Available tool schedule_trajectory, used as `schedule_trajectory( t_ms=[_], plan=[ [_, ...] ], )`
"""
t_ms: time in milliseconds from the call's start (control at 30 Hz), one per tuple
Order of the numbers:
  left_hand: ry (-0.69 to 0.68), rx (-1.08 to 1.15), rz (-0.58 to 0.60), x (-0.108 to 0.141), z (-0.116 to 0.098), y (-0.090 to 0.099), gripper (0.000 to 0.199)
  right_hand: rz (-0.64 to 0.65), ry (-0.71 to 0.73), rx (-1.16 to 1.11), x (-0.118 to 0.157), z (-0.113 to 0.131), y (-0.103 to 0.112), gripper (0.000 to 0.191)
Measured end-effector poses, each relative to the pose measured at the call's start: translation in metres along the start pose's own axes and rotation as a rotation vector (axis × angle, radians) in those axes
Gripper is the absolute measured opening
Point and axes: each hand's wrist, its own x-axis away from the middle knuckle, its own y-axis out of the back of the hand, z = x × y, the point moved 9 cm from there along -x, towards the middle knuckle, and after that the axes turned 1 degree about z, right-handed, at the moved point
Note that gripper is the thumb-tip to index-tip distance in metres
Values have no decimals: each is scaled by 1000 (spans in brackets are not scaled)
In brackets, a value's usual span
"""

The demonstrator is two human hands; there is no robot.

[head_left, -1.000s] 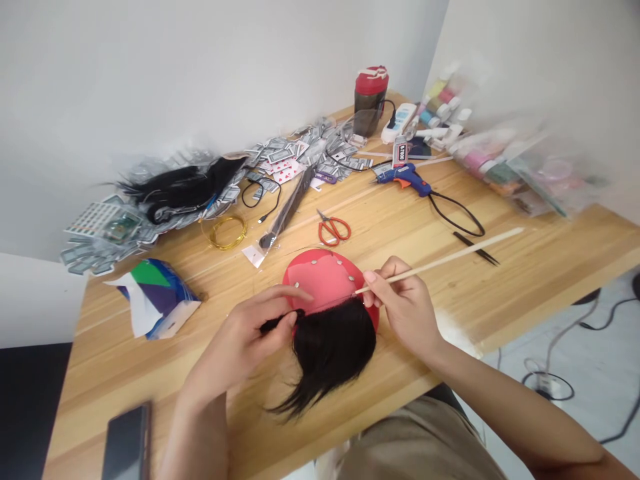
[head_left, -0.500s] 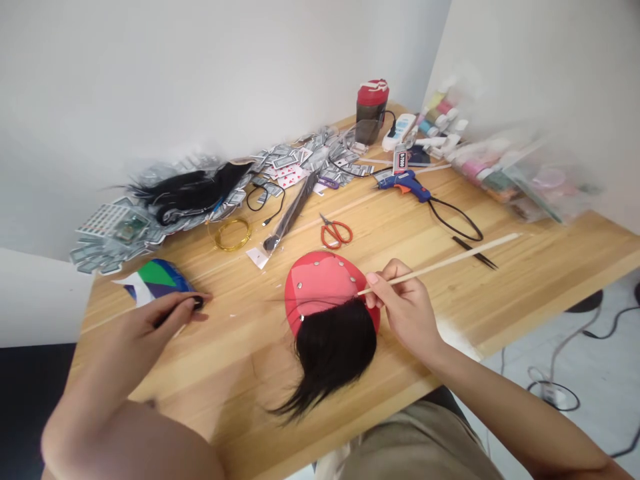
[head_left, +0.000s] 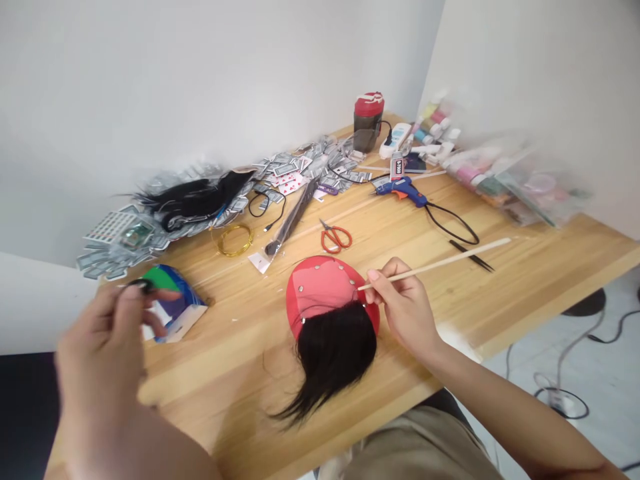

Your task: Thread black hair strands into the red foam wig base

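My right hand point(head_left: 400, 300) grips a long pale wooden stick point(head_left: 450, 261) between thumb and fingers. The stick's tip meets a round red piece point(head_left: 320, 283) bearing a lighter pink patch and several small shiny dots. A tuft of black hair point(head_left: 337, 350) covers its near part and fans out toward me over the table. Raised at the left, my left hand point(head_left: 107, 340) pinches a small dark thing point(head_left: 143, 285), whose kind I cannot make out. Behind that hand lies a blue, green and white packet point(head_left: 177, 300).
Red-handled scissors point(head_left: 336, 239) lie beyond the red piece. Black tweezers point(head_left: 471, 255) and a blue glue gun point(head_left: 403, 191) with its cord are at the right. Golden wire point(head_left: 235, 240), more black hair point(head_left: 200, 197), scattered cards point(head_left: 287, 181) and a red-lidded cup point(head_left: 369, 120) sit farther back.
My left hand has lifted and moved left toward me with the small dark thing, uncovering more of the packet. My right hand and stick have stayed almost still.
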Motion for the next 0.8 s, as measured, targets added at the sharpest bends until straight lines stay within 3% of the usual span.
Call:
schedule_trajectory(
  t_ms=[33, 100, 200, 300, 400, 567, 700, 800],
  plan=[
    [-54, 18, -36, 0, -21, -13, 32, -3, 5, -1, 0, 1, 0, 43],
    [-146, 70, 51, 3, -55, -56, 34, -11, 19, 0, -2, 5, 0, 43],
    [-339, 150, 268, 20, -95, -119, 30, -30, 64, 3, -5, 14, 2, 42],
    [-500, 199, 456, 46, -118, -158, 27, -51, 162, 35, -10, 32, 5, 40],
    [-586, 226, 553, 63, -126, -171, 20, -58, 310, 48, -12, 58, 5, 34],
    [-637, 273, 598, 68, -129, -171, 20, -70, 514, 12, -11, 100, 4, 27],
    [-660, 289, 594, 68, -134, -168, 17, -60, 554, 22, -12, 123, 2, 32],
    [-687, 270, 572, 71, -137, -167, 16, -17, 456, 4, -24, 128, -5, 43]
  ],
)
